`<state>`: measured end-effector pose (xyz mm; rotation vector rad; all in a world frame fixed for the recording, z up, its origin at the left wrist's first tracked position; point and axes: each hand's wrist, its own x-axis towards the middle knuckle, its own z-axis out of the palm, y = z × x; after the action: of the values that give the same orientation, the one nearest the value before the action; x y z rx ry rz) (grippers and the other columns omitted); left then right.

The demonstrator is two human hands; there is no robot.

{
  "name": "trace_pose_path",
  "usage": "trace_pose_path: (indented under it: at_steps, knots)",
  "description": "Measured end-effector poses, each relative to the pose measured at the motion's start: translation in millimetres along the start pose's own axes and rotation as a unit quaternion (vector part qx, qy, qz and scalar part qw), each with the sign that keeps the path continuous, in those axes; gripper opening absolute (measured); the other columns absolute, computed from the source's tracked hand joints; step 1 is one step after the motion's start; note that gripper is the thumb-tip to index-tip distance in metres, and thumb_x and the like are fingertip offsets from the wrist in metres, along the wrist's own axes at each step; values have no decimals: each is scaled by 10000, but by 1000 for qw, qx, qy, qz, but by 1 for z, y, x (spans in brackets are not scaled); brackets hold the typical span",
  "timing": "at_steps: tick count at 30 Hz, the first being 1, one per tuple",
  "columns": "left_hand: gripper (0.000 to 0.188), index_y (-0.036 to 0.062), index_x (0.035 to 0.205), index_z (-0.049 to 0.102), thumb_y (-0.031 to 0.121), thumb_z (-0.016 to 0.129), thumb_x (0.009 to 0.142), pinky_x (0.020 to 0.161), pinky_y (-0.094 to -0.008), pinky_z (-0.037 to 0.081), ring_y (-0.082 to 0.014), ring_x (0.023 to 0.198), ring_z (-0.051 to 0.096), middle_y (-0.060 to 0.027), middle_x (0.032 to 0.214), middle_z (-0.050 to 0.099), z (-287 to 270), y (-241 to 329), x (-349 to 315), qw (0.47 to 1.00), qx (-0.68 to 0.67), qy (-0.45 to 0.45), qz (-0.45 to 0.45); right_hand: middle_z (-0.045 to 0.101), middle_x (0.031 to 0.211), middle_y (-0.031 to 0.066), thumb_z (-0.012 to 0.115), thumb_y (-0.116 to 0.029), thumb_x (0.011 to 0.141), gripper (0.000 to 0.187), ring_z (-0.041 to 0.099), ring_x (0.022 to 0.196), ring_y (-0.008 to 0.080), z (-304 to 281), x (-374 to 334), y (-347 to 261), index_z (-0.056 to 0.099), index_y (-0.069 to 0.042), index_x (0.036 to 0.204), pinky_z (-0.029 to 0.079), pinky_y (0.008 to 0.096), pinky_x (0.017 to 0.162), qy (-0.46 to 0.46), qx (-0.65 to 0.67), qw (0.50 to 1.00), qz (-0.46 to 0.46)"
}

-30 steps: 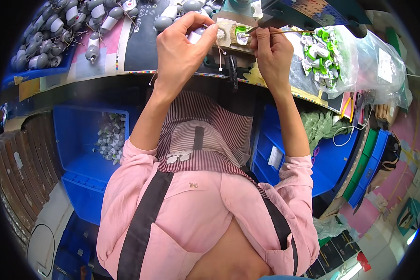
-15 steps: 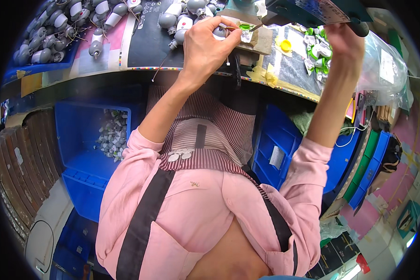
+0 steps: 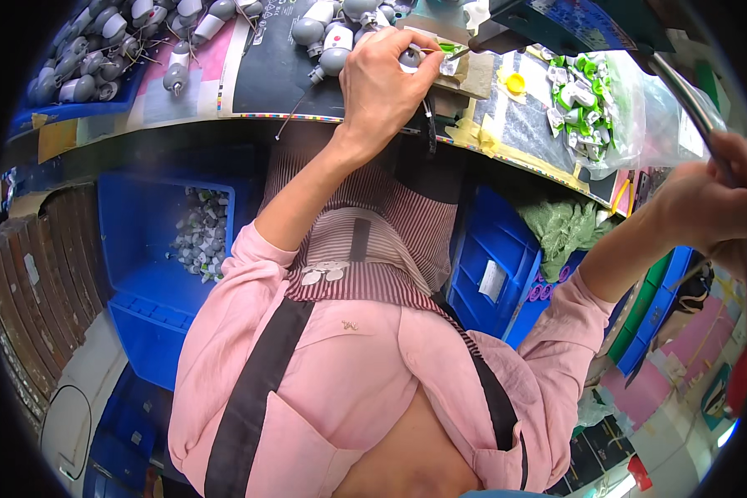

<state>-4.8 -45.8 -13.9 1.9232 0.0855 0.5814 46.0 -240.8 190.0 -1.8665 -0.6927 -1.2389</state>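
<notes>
My left hand (image 3: 388,90) is closed in a pinch on a small grey-and-white plastic part (image 3: 409,57), at the block below the press. A bright green-and-white piece (image 3: 451,50) lies on that block (image 3: 476,76), beside my fingertips. Out at the right, my right hand (image 3: 710,197) is wrapped round the metal lever (image 3: 682,91) of the teal press (image 3: 568,25). The lever slants down toward me; its far end by my hand is partly blurred. Several grey-and-white bulb-shaped parts (image 3: 338,51) with thin wires lie left of my left hand.
A blue tray (image 3: 75,114) heaped with similar parts stands far left. Right of the press lie green-and-white pieces (image 3: 585,104), a yellow round piece (image 3: 515,83) and a clear plastic bag (image 3: 651,116). Below the bench are a blue bin (image 3: 141,249) and a blue crate (image 3: 485,257).
My right hand has swung outward to the right and down toward me, bringing the press lever with it. My left hand keeps its pinch at the block.
</notes>
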Motion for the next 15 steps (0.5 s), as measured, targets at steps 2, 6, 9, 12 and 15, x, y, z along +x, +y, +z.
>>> trace_pose_path:
  at_steps: [2,6,9,12,15]
  knots:
    - [138,91,882,757,200,784,801,742,-406,500,-290,839,637,-95,845,677,1,-1,-1,1000,11,4,8,604,580,64,522,-430,1014,490,571,472,161,-29,-20,-4,625,-27,757,488,252,496,-53,-32,997,-37]
    - [130,92,885,753,188,788,804,765,-397,497,-284,871,636,-81,869,684,3,-3,-2,999,18,11,27,736,756,167,630,-308,1017,418,668,604,168,-49,-36,-6,686,67,841,508,251,556,-153,-102,975,-124]
    - [124,92,886,750,181,788,808,769,-396,497,-283,865,633,-79,876,687,3,0,-4,999,20,15,26,743,768,176,611,-303,1027,430,673,593,173,-49,-31,-10,683,85,857,512,261,549,-139,-139,977,-85]
    - [121,90,887,748,177,786,811,769,-398,496,-282,857,630,-76,878,689,7,-3,-5,998,11,34,45,732,724,151,632,-284,1013,393,675,584,172,-34,-26,-22,699,73,864,516,258,561,-82,-66,994,-19]
    - [117,83,887,746,169,782,816,769,-396,496,-279,856,628,-75,874,685,6,-2,-7,998,14,43,36,724,701,154,633,-313,1013,447,673,572,179,-32,-23,-20,690,85,817,515,262,546,-87,-60,994,-35]
